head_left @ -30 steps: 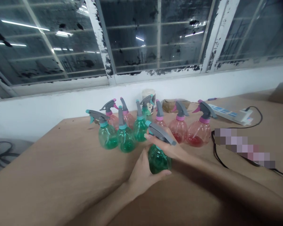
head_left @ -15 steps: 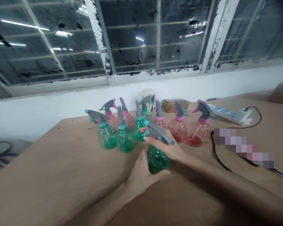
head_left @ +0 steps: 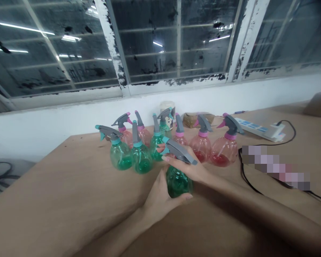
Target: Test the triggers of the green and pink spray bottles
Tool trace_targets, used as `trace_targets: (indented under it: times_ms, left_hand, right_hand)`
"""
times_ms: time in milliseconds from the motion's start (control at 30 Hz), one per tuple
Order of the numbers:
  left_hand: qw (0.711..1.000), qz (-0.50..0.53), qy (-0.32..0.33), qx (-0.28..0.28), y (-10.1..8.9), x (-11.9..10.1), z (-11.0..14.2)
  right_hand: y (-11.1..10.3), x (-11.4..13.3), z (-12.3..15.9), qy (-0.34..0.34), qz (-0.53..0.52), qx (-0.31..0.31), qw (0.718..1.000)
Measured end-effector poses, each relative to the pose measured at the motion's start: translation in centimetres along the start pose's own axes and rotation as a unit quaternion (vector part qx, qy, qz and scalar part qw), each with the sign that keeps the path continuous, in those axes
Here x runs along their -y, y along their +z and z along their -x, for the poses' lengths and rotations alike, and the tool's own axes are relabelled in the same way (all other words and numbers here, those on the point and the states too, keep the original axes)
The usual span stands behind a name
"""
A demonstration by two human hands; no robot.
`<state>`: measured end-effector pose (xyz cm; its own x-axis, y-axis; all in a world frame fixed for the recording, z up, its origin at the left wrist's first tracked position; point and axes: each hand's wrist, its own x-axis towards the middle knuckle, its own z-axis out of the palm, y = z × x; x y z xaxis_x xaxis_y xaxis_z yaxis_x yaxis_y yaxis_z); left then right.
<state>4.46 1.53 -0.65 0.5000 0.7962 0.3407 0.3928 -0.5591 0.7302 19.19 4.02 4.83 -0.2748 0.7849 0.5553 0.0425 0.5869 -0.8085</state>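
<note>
A green spray bottle (head_left: 178, 184) with a grey head and teal nozzle is between my two hands, near the middle of the view. My left hand (head_left: 159, 196) wraps round its lower body, thumb toward the front. Around the neck, just below the spray head, my right hand (head_left: 191, 164) is closed; part of the neck is hidden by it. The nozzle points up and left. Just behind stand more green spray bottles (head_left: 142, 162) with teal collars and pink spray bottles (head_left: 224, 153) with pink collars, each holding some coloured liquid.
A white power strip (head_left: 259, 129) with a plugged-in black cable lies at the right. Beside it is a blurred-out object (head_left: 275, 167). A brown package (head_left: 198, 120) and a white tub (head_left: 167, 105) stand by the wall. A cardboard box (head_left: 319, 103) sits far right.
Almost nothing differs. The view has shifted very slightly, and both hands keep the same hold on the green spray bottle.
</note>
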Motion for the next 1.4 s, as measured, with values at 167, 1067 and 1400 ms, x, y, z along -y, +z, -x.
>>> trace_targets:
  times_ms: [167, 1067, 1400]
  left_hand:
    - [1.0, -0.001, -0.008, -0.005, 0.05, -0.07, 0.07]
    - [1.0, 0.016, -0.01, 0.011, -0.09, -0.14, 0.06]
    - [1.0, 0.003, -0.008, 0.006, -0.1, -0.18, -0.02]
  right_hand:
    - [-0.22, 0.47, -0.06, 0.006, 0.037, 0.009, 0.999]
    - [0.04, -0.16, 0.33, 0.0, 0.045, -0.037, 0.998]
    - [0.13, -0.1, 0.18, 0.003, 0.0, -0.029, 1.0]
